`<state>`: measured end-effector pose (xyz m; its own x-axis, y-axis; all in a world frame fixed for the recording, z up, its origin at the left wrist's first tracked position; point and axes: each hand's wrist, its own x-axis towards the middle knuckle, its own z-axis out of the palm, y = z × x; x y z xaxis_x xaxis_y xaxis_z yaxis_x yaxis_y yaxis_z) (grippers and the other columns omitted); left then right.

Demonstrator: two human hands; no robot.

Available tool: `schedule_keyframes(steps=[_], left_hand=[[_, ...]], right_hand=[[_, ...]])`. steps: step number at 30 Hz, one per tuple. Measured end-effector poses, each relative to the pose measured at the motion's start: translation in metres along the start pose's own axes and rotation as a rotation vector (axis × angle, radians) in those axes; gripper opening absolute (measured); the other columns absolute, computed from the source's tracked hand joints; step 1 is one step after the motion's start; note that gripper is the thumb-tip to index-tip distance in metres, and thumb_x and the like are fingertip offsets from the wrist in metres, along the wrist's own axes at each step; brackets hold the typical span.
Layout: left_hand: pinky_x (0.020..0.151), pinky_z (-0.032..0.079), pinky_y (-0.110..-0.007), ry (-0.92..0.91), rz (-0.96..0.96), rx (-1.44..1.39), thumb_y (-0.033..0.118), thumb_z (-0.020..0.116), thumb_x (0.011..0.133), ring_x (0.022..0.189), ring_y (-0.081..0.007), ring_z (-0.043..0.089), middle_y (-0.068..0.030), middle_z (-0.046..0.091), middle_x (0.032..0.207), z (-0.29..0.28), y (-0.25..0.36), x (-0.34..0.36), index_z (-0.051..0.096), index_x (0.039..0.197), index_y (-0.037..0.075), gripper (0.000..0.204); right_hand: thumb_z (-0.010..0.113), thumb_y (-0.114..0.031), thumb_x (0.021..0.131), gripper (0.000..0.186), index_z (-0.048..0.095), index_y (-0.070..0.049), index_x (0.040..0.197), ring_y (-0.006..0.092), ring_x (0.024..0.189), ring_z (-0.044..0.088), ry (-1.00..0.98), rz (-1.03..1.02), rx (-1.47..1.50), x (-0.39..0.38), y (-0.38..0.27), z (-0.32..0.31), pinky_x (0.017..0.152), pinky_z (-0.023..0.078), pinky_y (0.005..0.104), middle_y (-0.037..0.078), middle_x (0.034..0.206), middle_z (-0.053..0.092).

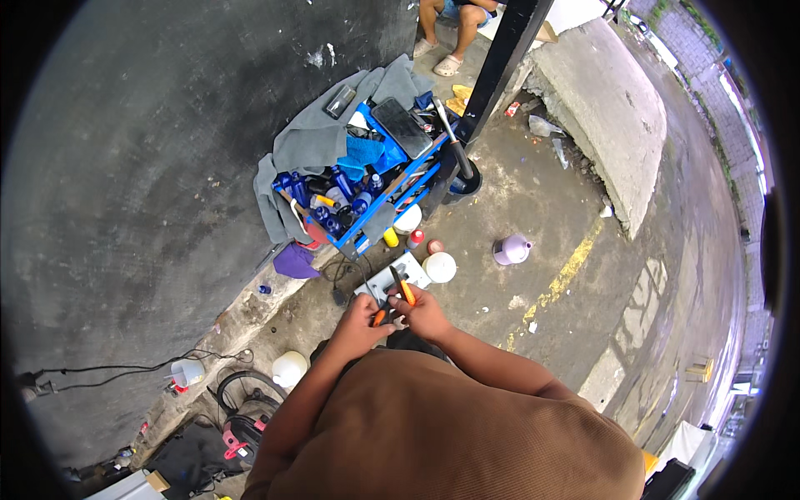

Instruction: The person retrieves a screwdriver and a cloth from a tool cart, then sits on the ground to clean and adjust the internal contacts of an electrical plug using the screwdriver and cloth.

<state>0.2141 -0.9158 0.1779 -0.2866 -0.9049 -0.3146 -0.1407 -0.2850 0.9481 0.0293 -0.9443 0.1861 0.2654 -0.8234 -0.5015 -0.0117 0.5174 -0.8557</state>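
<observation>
Both my hands are close together in front of my body, low in the middle of the head view. In my right hand (423, 315) is a slim orange and dark tool (407, 292), its dark end pointing away from me; its exact kind is unclear. My left hand (360, 327) is closed beside it, with a small orange piece (379, 318) at its fingertips. Whether the two orange parts belong to one tool I cannot tell. Just beyond the fingers lies a pale grey box (409, 268) with a dark cord, partly hidden by my hands.
A blue-framed tool carrier (360, 227) full of bottles stands ahead by the dark wall, a phone (402, 127) on top. Near it are a round white container (439, 267), a red-capped bottle (415, 239) and a lilac bottle (512, 249). A person's legs (457, 37) show at the top.
</observation>
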Motion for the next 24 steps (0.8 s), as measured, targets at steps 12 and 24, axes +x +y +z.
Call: schedule_keyframes(steps=[12,24], left_hand=[[0.091,0.053,-0.04,-0.172,0.359,0.639,0.005,0.079,0.075,0.104,-0.0288,0.065,-0.0118,0.066,0.116,-0.103,0.11,0.166,0.06,0.116,0.004,0.045],[0.114,0.023,-0.067,0.115,0.342,1.453,0.03,0.084,0.072,0.149,-0.0352,0.022,-0.0102,0.027,0.16,-0.139,0.145,0.309,0.065,0.13,0.022,0.062]], right_hand=[[0.056,0.005,0.089,0.038,0.053,-0.006,0.125,0.0249,0.074,0.068,0.519,-0.215,0.527,0.015,-0.025,-0.047,0.069,0.059,0.0371,0.012,0.099,0.065],[0.07,-0.024,0.091,0.022,0.06,-0.01,0.104,0.0237,0.089,0.064,0.395,-0.29,0.891,0.055,-0.039,-0.077,0.082,0.052,0.044,0.005,0.093,0.063]])
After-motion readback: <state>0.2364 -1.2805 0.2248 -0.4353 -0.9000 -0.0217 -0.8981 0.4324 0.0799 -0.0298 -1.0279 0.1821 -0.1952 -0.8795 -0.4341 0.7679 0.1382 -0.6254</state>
